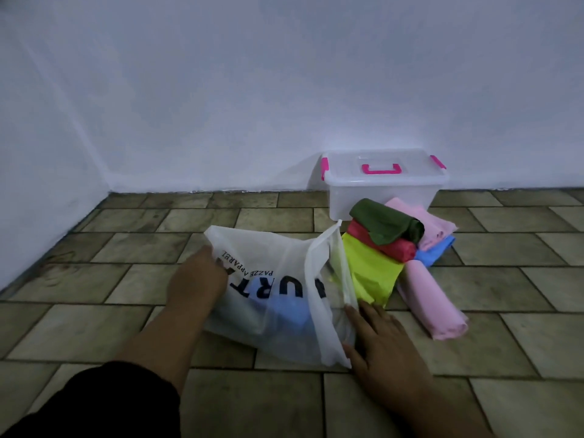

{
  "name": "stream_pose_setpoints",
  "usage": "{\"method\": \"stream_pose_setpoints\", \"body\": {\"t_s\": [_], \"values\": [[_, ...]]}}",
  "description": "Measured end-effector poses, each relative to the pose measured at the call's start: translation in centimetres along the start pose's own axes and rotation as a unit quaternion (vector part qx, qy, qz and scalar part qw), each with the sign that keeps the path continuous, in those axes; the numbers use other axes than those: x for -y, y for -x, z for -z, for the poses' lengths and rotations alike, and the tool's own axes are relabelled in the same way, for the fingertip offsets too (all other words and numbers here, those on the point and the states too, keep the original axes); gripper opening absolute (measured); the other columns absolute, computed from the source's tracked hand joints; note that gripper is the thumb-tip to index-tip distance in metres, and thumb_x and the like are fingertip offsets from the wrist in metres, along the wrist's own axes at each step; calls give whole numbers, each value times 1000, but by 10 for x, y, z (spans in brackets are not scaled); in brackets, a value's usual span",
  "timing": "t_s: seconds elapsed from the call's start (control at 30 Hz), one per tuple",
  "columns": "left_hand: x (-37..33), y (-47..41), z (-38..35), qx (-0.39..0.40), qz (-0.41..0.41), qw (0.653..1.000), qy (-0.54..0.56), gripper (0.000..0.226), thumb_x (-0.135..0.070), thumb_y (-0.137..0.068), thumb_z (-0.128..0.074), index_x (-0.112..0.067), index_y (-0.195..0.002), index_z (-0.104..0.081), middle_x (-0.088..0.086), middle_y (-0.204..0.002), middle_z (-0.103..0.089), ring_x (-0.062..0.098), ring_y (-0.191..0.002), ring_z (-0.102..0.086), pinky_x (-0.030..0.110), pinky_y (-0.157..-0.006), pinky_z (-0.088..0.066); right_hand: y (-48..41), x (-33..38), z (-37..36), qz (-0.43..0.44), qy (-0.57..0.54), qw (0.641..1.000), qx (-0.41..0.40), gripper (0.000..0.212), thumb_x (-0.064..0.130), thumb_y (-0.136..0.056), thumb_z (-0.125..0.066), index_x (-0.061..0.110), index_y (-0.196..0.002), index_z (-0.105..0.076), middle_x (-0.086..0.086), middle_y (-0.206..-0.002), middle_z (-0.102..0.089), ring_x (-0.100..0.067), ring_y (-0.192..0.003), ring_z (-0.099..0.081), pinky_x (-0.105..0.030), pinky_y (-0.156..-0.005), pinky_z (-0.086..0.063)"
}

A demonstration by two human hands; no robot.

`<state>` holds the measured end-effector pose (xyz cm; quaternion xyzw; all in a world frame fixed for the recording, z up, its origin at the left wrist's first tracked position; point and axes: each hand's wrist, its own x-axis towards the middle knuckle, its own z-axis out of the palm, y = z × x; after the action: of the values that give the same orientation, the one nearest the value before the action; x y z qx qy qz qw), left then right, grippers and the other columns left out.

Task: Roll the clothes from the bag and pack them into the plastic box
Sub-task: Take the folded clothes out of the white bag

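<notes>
White shopping bag [278,254] lies on floor [94,327], mouth facing right. Right grip [376,336] released, flat at mouth, nearer blue garment [284,311] inside. Left grip [196,276] on bag's far-left edge, clasp unclear.

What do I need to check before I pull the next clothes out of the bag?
1. Clothes in the bag: ok, something blue shows through.
2. Both hands on it: ok, left hand at its left edge, right hand at its right edge.
3. Open plastic box: not ok, its lid is on.
4. All rolled clothes packed: not ok, they lie on the floor before the box.
5. How many are left inside: cannot tell.
</notes>
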<state>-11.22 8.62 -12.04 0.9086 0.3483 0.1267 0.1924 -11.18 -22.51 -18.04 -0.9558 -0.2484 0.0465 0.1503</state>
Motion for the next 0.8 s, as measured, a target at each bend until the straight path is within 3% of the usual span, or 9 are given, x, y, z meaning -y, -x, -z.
{"method": "stream_pose_setpoints", "body": {"t_s": [0.07, 0.23, 0.33, 0.43, 0.53, 0.67, 0.73, 0.8], "values": [[-22, 3, 7, -78, -94, 992, -10, 25, -26, -94, -46, -20, -117, -54, 7, -104, -64, 20, -82, -58, 32, -64, -42, 0, 0, 0, 1, -4, 1000, -9, 71, 64, -86, -25, 37, -149, -8, 2, -160, -10, -13, -146, -6, -30, -116, -5], [-91, 20, 46, -138, -288, 948, 20, 40, -18, -92, -48, -22, -131, -51, 7, -116, -63, 28, -101, -61, 37, -79, -46, 3, 0, 1, -5, -1, 1000, -20, 68, 56, -88, -34, 34, -149, -14, 4, -159, -16, -13, -145, -10, -32, -117, -8], [-109, 29, 75, -169, -333, 927, 26, 39, -17, -90, -48, -21, -129, -52, 6, -111, -62, 26, -99, -60, 37, -80, -47, 6, 0, 4, -6, 0, 1000, -28, 72, 56, -83, -35, 32, -149, -19, 5, -157, -22, -12, -143, -16, -35, -118, -15], [-114, 31, 103, -225, -332, 914, 55, 34, -21, -91, -43, -25, -122, -56, 3, -107, -64, 26, -97, -60, 33, -77, -44, 8, 0, 5, -8, -11, 999, -44, 77, 63, -78, -34, 29, -147, -27, 6, -154, -28, -10, -141, -21, -33, -117, -17], [-112, 27, 110, -219, -331, 912, 103, 33, -23, -91, -40, -25, -119, -58, 2, -108, -65, 26, -99, -59, 35, -81, -45, 8, 0, 6, -1, -30, 998, -63, 78, 68, -75, -38, 29, -143, -34, 8, -150, -36, -9, -138, -28, -32, -114, -22], [-85, 13, 83, -124, -207, 968, 64, 37, -20, -94, -41, -20, -129, -50, 10, -120, -55, 30, -107, -54, 38, -84, -43, 8, 0, 4, -6, -38, 997, -72, 83, 68, -72, -41, 26, -143, -33, 6, -148, -39, -10, -136, -31, -30, -114, -24], [-71, 14, 65, -68, -107, 992, -13, 51, -31, -94, -41, -19, -142, -31, 14, -141, -37, 33, -127, -40, 48, -99, -36, 8, -1, 2, -10, -37, 997, -72, 86, 70, -71, -38, 25, -145, -29, 5, -150, -35, -10, -138, -28, -29, -115, -20], [-67, 23, 45, -60, -95, 991, -66, 74, -49, -91, -40, -21, -149, -5, 8, -158, -2, 30, -144, -7, 58, -110, -11, 8, -1, 1, -10, -35, 997, -75, 86, 70, -71, -35, 25, -144, -31, 5, -149, -37, -11, -137, -29, -30, -115, -21]]}}
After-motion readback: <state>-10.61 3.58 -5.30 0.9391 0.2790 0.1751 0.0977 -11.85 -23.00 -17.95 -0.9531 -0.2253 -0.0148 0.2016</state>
